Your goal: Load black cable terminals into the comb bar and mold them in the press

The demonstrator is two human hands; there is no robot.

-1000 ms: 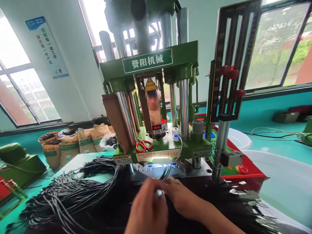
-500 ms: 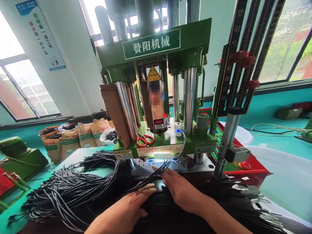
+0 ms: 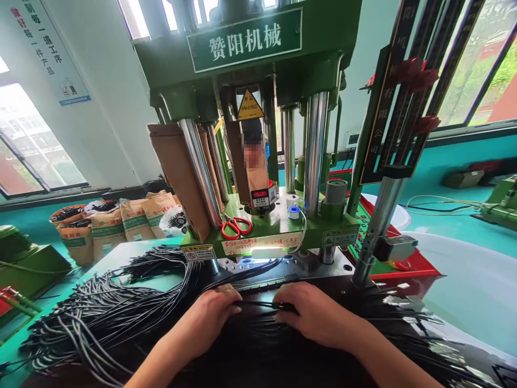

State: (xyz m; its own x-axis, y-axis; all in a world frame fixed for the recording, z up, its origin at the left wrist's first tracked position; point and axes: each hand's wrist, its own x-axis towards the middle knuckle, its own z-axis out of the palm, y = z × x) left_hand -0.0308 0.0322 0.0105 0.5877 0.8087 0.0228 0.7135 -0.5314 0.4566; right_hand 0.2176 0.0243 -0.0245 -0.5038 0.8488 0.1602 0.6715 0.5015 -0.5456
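A thin black cable (image 3: 256,304) runs between my two hands, just in front of the green press (image 3: 258,54). My left hand (image 3: 216,312) is closed with its fingers around the cable's left part. At the cable's dark, thicker right end, my right hand (image 3: 309,310) pinches it between thumb and fingers. Behind the hands, a narrow dark mould bar with notches (image 3: 266,285) lies at the press's front edge. More black cables (image 3: 250,270) pass behind it, under the press plate. To the left, a big heap of black cables (image 3: 105,312) spreads over the table.
Red-handled scissors (image 3: 236,228) and a blue-white tape roll (image 3: 294,213) rest on the press plate. More cables (image 3: 407,323) lie at the right. A metal post (image 3: 379,226) rises on the right. Filled paper sacks (image 3: 113,229) stand at the back left.
Both hands have gone from flat, stretched fingers by the cable bundle to closed grips on a cable nearer me. The bundle now lies lower along the press front. My view has shifted closer.
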